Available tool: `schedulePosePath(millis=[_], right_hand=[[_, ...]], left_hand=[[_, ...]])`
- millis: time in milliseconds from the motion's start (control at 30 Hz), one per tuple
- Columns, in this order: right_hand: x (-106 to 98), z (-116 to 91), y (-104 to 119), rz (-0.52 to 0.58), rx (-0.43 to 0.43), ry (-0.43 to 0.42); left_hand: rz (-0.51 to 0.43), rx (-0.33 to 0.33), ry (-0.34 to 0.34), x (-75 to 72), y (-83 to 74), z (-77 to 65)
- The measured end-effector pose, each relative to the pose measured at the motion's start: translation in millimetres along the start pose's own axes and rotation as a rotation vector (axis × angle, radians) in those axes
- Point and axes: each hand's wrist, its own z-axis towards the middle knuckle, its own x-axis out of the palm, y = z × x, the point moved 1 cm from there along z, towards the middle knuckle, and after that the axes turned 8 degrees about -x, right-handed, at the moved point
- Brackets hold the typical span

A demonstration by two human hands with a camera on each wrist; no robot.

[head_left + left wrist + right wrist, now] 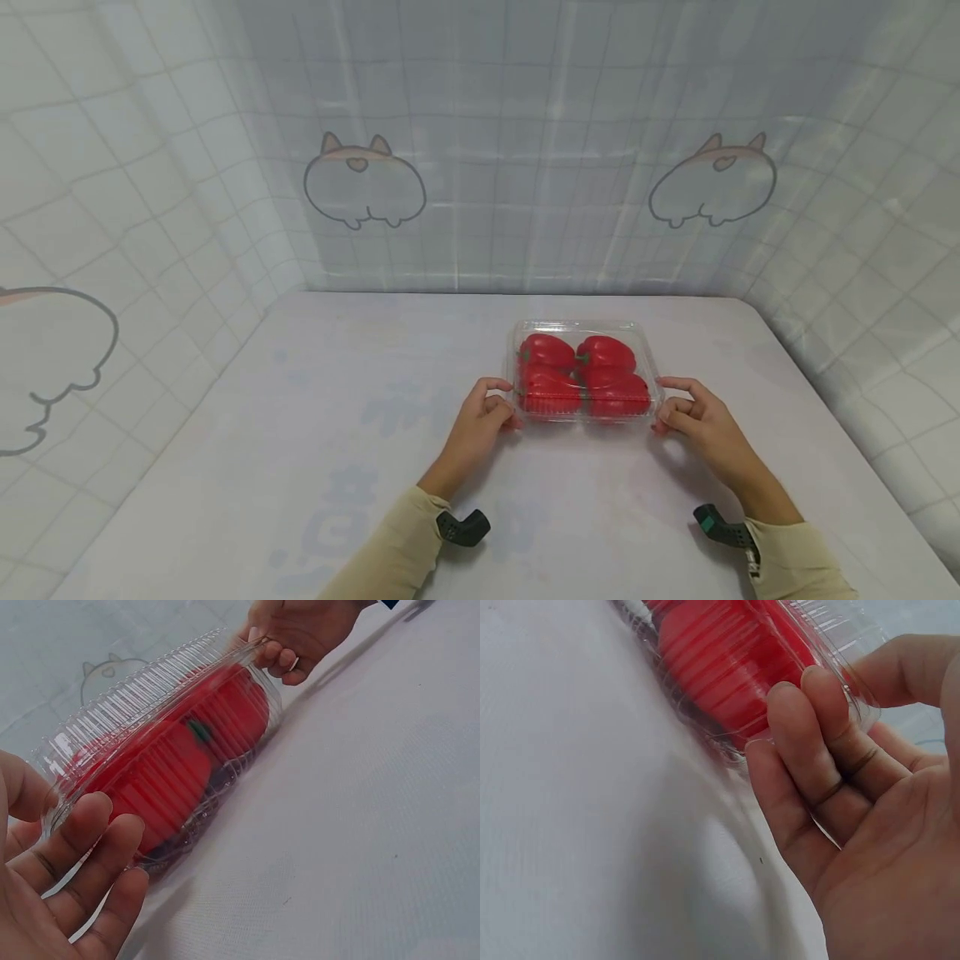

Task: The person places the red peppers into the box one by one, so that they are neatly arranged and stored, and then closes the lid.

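Note:
A clear plastic clamshell box (577, 324) with red bell peppers (550, 390) inside is held between my two hands at the table's middle right. My left hand (477, 421) pinches the box's rim near its front left corner. In the left wrist view, that hand's fingers (116, 836) lie against the box's side below the rim. At the front right corner my right hand (705, 425) pinches the rim. Its thumb is above and its fingers (795, 727) are below in the right wrist view. The lid, ribbed along its edges, covers the several peppers, whose green stems partly show.
Under the box spreads a white tabletop (390, 383) with faint printed patterns. White gridded curtains (525, 167) with cartoon animal drawings enclose its back and both sides. A dark strap device (463, 528) sits at the left wrist, another (723, 528) at the right.

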Motion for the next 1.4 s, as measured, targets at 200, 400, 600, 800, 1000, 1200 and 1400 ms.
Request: schedulePosePath(millis=[200,400,600,800,1000,1200,1400], right_hand=[[2,1,1,0.043,0.032,-0.041],[4,1,1,0.130,0.077,-0.067],[10,0,6,0.099,0.163,-0.102],[10,1,5,0.079,0.147,-0.092],[11,3,5,0.053,0.122,-0.133],[17,1,5,-0.020,0.164,-0.172],[17,2,7,-0.066,0.157,-0.181]], left_hand=[[-0.013,0.025,0.006,2.0,-0.3,1.2],[0.005,0.019,-0.015,2.8,0.4,-0.6],[0.009,0.008,-0.027,3.8,1.7,-4.1],[-0.008,0.001,-0.024,3.7,0.3,-3.5],[-0.032,0.009,-0.034,5.0,1.9,1.1],[-0.051,-0.006,-0.056,6.8,6.2,2.6],[-0.046,0.013,-0.054,7.2,0.0,0.9]])
